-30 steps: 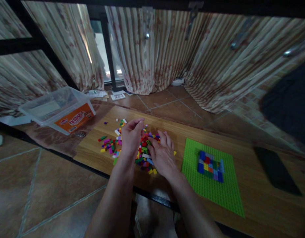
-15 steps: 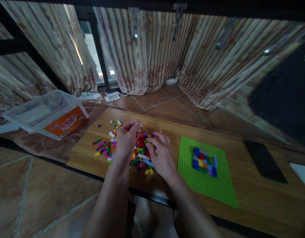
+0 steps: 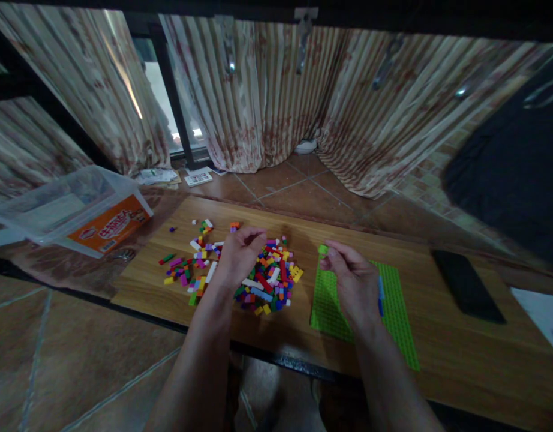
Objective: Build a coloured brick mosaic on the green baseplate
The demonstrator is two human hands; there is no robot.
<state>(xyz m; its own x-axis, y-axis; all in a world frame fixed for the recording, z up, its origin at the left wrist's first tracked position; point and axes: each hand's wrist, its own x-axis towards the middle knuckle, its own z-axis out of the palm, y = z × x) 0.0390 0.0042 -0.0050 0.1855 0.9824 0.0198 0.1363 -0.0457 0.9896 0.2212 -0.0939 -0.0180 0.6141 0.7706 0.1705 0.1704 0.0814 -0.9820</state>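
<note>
Between the thumb and fingers of my right hand [image 3: 354, 279] is a small light green toy brick [image 3: 322, 250]. That hand is above the left part of the green baseplate [image 3: 333, 309] and covers most of the bricks built on it; only a few blue bricks [image 3: 381, 295] show beside the wrist. My left hand [image 3: 240, 257] hovers over the pile of loose, mixed-colour bricks [image 3: 272, 279], fingers curled and thumb drawn in toward them. Whatever its fingertips hold, if anything, I cannot make out.
A clear plastic tub [image 3: 83, 210] with an orange label stands left of the wooden board [image 3: 164, 294]. On the right lie a dark phone-like slab [image 3: 468, 287] and white paper [image 3: 540, 315]. Striped curtains [image 3: 267, 96] hang behind, with papers [image 3: 198, 178] below them.
My right hand has come out of the brick pile and moved right to the baseplate, carrying the light green brick. My left hand stays over the pile, its wrist slightly turned.
</note>
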